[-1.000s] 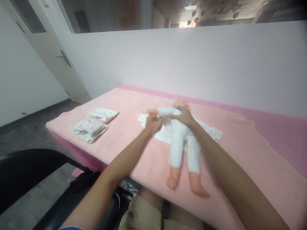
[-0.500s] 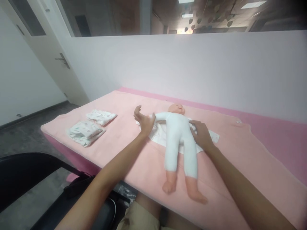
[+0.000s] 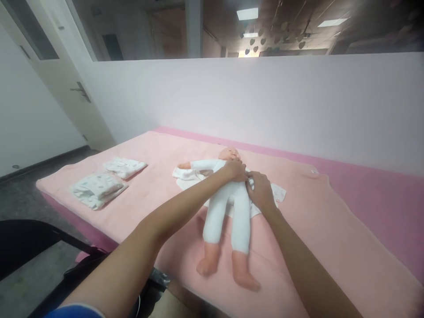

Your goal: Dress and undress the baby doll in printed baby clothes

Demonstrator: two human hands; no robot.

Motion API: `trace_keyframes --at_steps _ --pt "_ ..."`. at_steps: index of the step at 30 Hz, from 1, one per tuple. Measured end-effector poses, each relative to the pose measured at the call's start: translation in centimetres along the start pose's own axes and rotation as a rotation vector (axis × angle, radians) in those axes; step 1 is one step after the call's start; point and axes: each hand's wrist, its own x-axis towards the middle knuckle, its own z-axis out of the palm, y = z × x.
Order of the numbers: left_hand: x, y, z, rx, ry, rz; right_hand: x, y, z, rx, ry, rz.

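Note:
A baby doll (image 3: 212,225) with a white cloth body lies on its back on the pink blanket (image 3: 132,207), head toward the wall. Beneath its torso a white garment (image 3: 188,179) is spread, with a patterned sleeve (image 3: 278,192) out to the right. My left hand (image 3: 236,170) lies across the doll's chest, fingers bent near its right-side shoulder; what they hold, if anything, is hidden. Beside the torso, my right hand (image 3: 261,190) has its fingers closed near the doll's arm and the garment edge, the grip too small to make out.
Two folded patterned white cloths (image 3: 99,187) (image 3: 124,167) rest on the blanket at the left. A black chair (image 3: 29,243) stands at the lower left, beside the table edge. Behind the table is a white wall (image 3: 265,97) with a window above.
My left hand has left the doll's arm at the left and moved right onto its chest. My right hand stays at the doll's side. The view has shifted slightly.

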Motion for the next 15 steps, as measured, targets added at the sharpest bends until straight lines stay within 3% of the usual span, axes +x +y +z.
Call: trace_keyframes --at_steps 7,15 --pt "2.8 1.4 3.0 0.086 0.074 -0.039 0.1 0.5 0.7 -0.052 0.0 0.035" --pt "1.1 0.8 3.5 0.094 0.222 -0.038 0.0 0.1 0.4 -0.095 0.03 -0.007"
